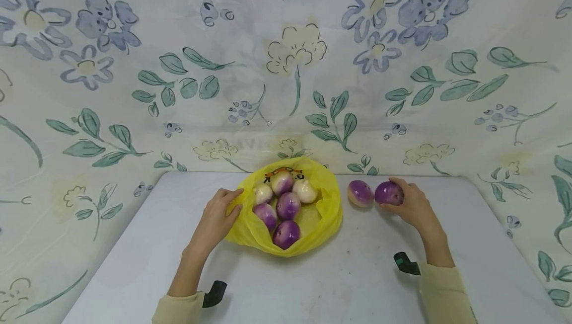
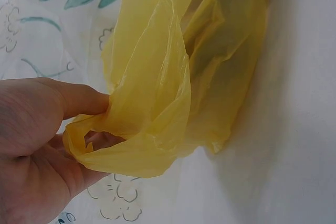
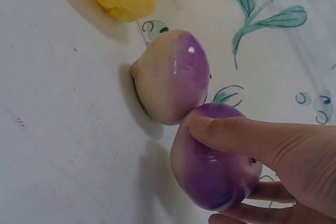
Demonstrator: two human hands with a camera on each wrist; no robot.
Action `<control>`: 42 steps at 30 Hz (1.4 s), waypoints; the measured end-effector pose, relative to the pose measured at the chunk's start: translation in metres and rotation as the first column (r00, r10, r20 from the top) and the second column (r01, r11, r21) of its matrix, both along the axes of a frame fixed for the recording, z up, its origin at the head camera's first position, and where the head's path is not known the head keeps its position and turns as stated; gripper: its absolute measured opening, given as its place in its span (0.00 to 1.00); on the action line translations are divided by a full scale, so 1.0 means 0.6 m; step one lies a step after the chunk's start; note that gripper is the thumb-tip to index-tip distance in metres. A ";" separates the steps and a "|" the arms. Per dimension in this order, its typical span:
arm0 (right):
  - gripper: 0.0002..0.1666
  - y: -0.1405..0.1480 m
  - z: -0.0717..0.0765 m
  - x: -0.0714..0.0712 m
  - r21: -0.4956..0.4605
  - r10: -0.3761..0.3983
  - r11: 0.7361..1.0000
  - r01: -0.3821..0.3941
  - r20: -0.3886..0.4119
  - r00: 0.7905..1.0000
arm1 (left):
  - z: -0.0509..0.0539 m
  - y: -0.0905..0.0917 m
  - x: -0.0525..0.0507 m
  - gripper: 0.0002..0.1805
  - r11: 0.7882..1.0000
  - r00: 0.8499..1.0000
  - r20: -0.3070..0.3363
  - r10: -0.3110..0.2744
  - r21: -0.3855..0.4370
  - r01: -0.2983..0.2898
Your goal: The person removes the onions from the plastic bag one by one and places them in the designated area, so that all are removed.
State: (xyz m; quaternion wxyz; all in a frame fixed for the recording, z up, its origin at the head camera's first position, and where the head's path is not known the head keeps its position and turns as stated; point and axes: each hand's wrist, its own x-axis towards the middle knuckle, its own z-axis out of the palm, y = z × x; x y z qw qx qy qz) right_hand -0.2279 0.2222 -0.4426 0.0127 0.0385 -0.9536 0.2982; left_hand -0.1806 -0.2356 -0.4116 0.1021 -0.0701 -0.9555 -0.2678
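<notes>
Grips a purple turnip (image 1: 389,194) in the right hand (image 1: 413,204), partly hidden behind it, beside a second turnip (image 1: 360,194), right of the yellow bag (image 1: 330,210). Pinches the bag's edge with the left hand (image 1: 215,218), partly lost behind plastic.

White tabletop (image 1: 357,284), flat and faintly specked; backed along its far edge by a pale covering (image 1: 259,90), apparently thin sheeting, which also flanks both sides; printed upon it, blue flowers (image 1: 378,2), cream blossoms (image 1: 296,48), berry sprigs (image 1: 242,110) and green leaf sprays (image 1: 335,120); lighting diffuse, with soft shadows on the tabletop.
</notes>
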 end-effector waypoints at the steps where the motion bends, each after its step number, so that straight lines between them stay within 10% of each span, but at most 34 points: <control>1: 0.47 0.000 -0.001 0.000 0.000 -0.001 1.000 0.001 0.002 1.000 | 0.000 0.000 0.000 0.21 1.000 1.000 0.001 0.000 0.001 0.000; 42: 0.47 0.007 -0.009 -0.003 0.001 -0.001 1.000 0.001 0.016 1.000 | 0.000 0.002 0.001 0.22 1.000 1.000 0.007 0.004 0.005 -0.004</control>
